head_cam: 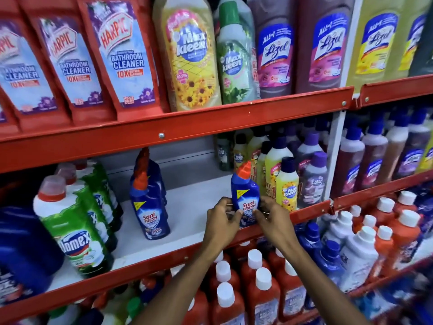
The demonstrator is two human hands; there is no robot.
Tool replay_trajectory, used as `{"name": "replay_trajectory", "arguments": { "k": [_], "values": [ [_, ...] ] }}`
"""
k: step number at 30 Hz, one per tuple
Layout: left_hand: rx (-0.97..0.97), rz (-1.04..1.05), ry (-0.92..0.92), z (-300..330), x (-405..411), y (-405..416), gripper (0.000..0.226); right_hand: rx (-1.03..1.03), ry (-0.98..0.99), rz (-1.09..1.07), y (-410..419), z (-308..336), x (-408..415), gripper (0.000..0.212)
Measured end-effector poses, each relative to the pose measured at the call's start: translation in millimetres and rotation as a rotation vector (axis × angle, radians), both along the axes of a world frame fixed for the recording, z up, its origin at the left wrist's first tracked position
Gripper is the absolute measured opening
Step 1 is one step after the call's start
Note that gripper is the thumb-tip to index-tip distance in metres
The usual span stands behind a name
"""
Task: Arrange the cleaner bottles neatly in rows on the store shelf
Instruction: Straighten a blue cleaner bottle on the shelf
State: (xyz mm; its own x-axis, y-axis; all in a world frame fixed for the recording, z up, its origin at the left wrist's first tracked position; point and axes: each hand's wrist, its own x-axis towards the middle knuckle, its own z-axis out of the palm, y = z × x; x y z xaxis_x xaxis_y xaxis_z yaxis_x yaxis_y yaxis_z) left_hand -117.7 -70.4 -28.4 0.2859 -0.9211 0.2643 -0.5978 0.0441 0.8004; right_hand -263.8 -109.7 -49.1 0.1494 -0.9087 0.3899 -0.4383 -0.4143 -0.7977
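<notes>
"Sani Fresh" on held blue bottle [245, 198]; "Harpic Bathroom Cleaner 10X" on red bottles [124, 57]; "Domex" on green bottle [77, 233].

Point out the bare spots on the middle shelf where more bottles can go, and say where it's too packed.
Bare white shelf lies between the Sani Fresh row and the Sani Fresh bottle held by the left hand and right hand, running back to the wall. A narrower strip separates that row from the Domex bottles. Right of the held bottle, Max Kleen bottles crowd tightly.

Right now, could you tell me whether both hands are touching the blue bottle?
Touching. The head view shows the left hand and right hand with fingers wrapped on either side of the blue bottle.
</notes>
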Motion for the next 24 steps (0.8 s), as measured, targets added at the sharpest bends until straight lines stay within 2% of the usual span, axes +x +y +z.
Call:
{"name": "replay_trajectory", "arguments": {
  "k": [9, 16, 24],
  "values": [
    [-0.315, 0.226, 0.002, -2, 74, 83, 0.027, -0.053, -0.146, 0.234, 53, 13, 88, 0.039],
    [-0.31, 0.42, -0.019, -17, 141, 122, 0.03, -0.034, -0.134, 0.378, 78, 8, 168, 0.037],
    [-0.224, 0.401, -0.061, -31, 167, 132, 0.032, 0.028, -0.083, 0.35, 83, -11, 194, 0.035]
  ]
}}
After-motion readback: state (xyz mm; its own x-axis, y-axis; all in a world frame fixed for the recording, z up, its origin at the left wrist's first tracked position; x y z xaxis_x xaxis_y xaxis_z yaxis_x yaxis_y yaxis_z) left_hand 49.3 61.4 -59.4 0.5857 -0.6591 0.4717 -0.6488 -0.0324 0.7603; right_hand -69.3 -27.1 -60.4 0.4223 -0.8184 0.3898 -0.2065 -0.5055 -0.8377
